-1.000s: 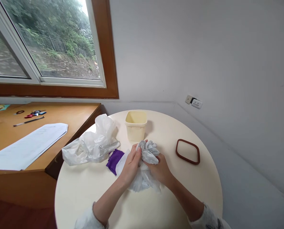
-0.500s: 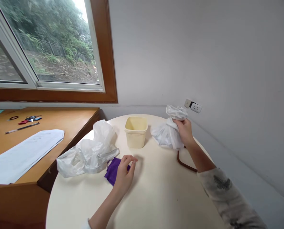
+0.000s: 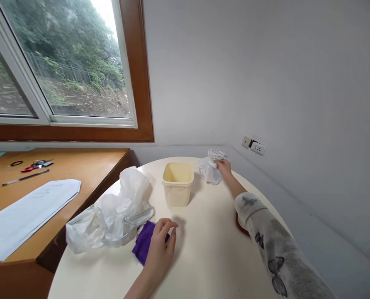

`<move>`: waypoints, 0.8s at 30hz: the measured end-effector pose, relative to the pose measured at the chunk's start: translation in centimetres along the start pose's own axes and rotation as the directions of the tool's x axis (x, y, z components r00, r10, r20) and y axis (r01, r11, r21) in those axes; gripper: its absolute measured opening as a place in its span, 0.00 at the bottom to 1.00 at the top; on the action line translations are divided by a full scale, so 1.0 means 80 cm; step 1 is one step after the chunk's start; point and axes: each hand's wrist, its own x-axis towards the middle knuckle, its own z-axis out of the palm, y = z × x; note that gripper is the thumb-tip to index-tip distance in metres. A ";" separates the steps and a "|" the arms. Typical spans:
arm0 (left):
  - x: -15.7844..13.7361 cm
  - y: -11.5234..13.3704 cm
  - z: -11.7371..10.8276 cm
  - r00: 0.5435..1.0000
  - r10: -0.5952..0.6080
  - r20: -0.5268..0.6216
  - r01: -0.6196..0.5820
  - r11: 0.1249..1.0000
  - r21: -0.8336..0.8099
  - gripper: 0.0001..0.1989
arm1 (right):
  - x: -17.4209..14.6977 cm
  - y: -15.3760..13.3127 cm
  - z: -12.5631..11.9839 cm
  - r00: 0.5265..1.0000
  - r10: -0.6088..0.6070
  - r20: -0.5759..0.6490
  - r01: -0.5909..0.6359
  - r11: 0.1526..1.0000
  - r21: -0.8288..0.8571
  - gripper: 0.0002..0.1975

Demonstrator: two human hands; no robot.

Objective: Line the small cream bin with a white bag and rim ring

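Observation:
At the far right of the table, my right hand (image 3: 224,168) grips a bunched white plastic bag (image 3: 210,171) by its gathered top. My left hand (image 3: 161,245) hovers or rests over a purple cloth (image 3: 144,241), its fingers curved and the thumb apart, with nothing visible between them. Whether it touches the cloth I cannot tell. A pale yellow square plastic tub (image 3: 177,194) stands upright between the two hands, further back, its top uncovered. Left of the cloth lies a second, crumpled translucent plastic bag (image 3: 113,220).
All of this is on a round cream table (image 3: 210,253). A brown curved strip (image 3: 241,226) lies partly under my right sleeve. On the wooden desk (image 3: 88,160) to the left are paper sheets (image 3: 35,207), a pen (image 3: 25,177) and keys (image 3: 38,165). A wall socket (image 3: 258,148) is behind.
My right hand has moved away from me and a little left, carrying the white plastic bag toward the table's back edge. My left hand has stayed by the purple cloth.

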 end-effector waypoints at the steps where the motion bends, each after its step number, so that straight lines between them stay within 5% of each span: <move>1: 0.000 0.000 0.000 1.000 0.002 0.006 -0.002 1.000 0.007 0.09 | -0.002 0.009 0.002 0.999 0.028 0.017 -0.028 0.999 -0.020 0.14; 12: 0.002 -0.003 0.004 1.000 0.020 0.021 -0.021 0.999 0.035 0.10 | -0.001 0.054 -0.008 0.985 0.174 0.017 -0.168 0.969 -0.182 0.14; 19: 0.001 0.001 0.001 1.000 0.028 -0.014 -0.028 0.999 0.018 0.10 | 0.005 0.017 -0.038 0.981 0.041 -0.188 -0.069 0.987 -0.144 0.22; 24: 0.005 0.002 -0.007 0.994 0.023 -0.102 -0.026 0.999 -0.033 0.11 | -0.036 -0.028 -0.054 0.952 -0.153 -0.266 0.121 0.983 -0.136 0.20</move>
